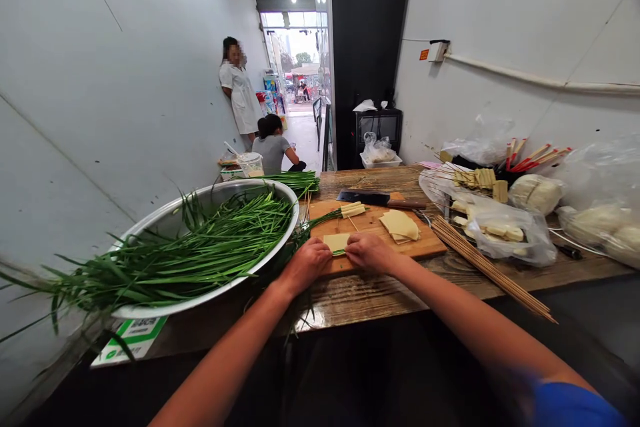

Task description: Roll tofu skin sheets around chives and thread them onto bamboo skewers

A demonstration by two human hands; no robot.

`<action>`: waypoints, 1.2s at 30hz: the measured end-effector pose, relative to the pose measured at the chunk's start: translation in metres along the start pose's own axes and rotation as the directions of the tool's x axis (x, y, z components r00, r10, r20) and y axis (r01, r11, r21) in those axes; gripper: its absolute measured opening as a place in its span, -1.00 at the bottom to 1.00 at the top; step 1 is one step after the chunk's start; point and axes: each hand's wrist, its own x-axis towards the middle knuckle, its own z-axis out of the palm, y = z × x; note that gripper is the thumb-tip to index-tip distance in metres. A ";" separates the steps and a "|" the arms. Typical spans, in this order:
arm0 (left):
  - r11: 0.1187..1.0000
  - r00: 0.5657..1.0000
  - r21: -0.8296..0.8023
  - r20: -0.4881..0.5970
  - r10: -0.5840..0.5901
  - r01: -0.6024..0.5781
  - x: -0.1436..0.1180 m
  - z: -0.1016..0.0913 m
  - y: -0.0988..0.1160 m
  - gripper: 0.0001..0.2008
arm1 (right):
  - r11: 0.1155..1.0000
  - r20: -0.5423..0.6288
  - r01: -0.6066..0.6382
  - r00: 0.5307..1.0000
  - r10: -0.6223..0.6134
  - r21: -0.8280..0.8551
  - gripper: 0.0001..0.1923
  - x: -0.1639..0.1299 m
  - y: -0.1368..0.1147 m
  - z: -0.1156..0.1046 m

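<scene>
A pale yellow tofu sheet (336,241) lies on the wooden cutting board (327,211), with green chives (339,252) across its near edge. My left hand (311,260) is closed at the sheet's left near corner. At the right near corner, my right hand (370,253) is closed in the same way, its fingertips on the sheet and chives. Behind them lie finished tofu rolls (353,209) with long chive ends sticking out to the left. To the right rests a stack of tofu sheets (400,225). The fingertips partly hide the sheet's corners.
A big metal basin (295,210) heaped with chives (235,233) stands left. A cleaver (367,198) lies along the board's back edge. Right are bamboo skewers (493,267), skewered tofu (483,178) and plastic bags (530,230). Two people are beyond the table, one standing, one seated.
</scene>
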 end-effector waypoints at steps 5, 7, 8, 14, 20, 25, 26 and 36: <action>0.998 1.000 -0.069 -0.014 -0.009 0.008 0.002 -0.003 0.001 -0.68 | 0.985 -0.151 -0.089 0.982 0.112 0.150 -0.71 -0.012 0.016 -0.019; 0.996 0.999 -0.092 -0.036 -0.017 0.013 0.002 -0.004 0.002 -0.69 | 0.991 -0.149 -0.056 0.986 0.074 0.120 -0.71 -0.017 0.014 -0.017; 0.995 0.999 -0.099 -0.045 -0.017 0.012 0.002 -0.004 0.002 -0.70 | 0.996 -0.132 -0.030 0.990 0.042 0.087 -0.71 -0.018 0.010 -0.014; 0.994 0.998 -0.110 -0.060 -0.019 0.012 0.002 -0.004 0.001 -0.72 | 0.998 -0.184 -0.036 0.983 0.026 -0.051 -0.82 -0.014 -0.010 0.011; 0.976 0.995 -0.206 -0.054 -0.089 0.076 0.001 -0.003 -0.003 -0.77 | 0.994 -0.197 -0.039 0.979 0.058 0.098 -0.80 -0.009 -0.003 0.018; 0.910 0.961 -0.324 -0.003 -0.275 0.259 0.002 -0.003 -0.009 -0.88 | 0.967 -0.154 -0.109 0.977 0.147 0.230 -0.83 -0.006 -0.001 0.015; 0.898 0.954 -0.332 0.019 -0.299 0.288 0.003 -0.004 -0.009 -0.88 | 0.963 -0.149 -0.128 0.975 0.166 0.236 -0.84 -0.005 -0.002 0.014; 0.857 0.881 -0.218 0.199 -0.429 0.467 0.020 -0.016 -0.004 -0.81 | 0.837 -0.082 -0.464 0.859 0.505 0.290 -0.86 0.001 -0.018 0.012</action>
